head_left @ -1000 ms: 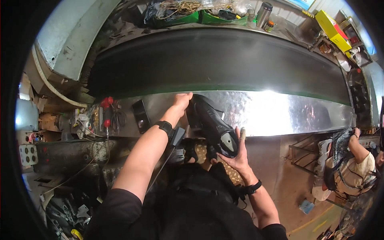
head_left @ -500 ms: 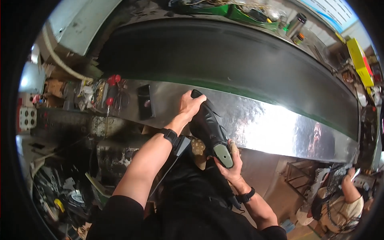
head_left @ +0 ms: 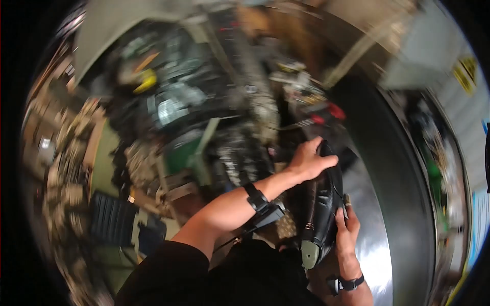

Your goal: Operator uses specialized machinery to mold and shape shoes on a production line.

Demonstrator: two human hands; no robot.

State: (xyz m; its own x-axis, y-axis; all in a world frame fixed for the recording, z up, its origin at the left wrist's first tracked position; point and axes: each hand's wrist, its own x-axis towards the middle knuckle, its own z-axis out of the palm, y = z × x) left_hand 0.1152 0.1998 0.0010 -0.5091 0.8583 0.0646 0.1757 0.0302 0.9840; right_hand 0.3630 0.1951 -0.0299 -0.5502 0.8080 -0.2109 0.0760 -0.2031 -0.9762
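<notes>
A black leather shoe (head_left: 326, 206), stretched over a shoe last, is held in front of me at the right of the view. The last's pale green end (head_left: 310, 254) with a small dark hole shows at the near end. My left hand (head_left: 310, 162) is closed over the far, narrower end, thumb toward the right. Along the shoe's right side my right hand (head_left: 348, 229) grips with bent fingers, partly hidden behind it. One of its fingertips has a tan covering.
A metal ledge (head_left: 372, 219) runs beside a dark conveyor belt (head_left: 395, 143) on the right. Red-handled tools (head_left: 326, 115) lie beyond my left hand. Blurred black plastic (head_left: 171, 104), a green panel (head_left: 184, 150) and a black slatted seat (head_left: 112, 219) stand to the left.
My view has swung left, so the bench and belt now lie at the right. The shoe has turned more upright along its length, still in both hands.
</notes>
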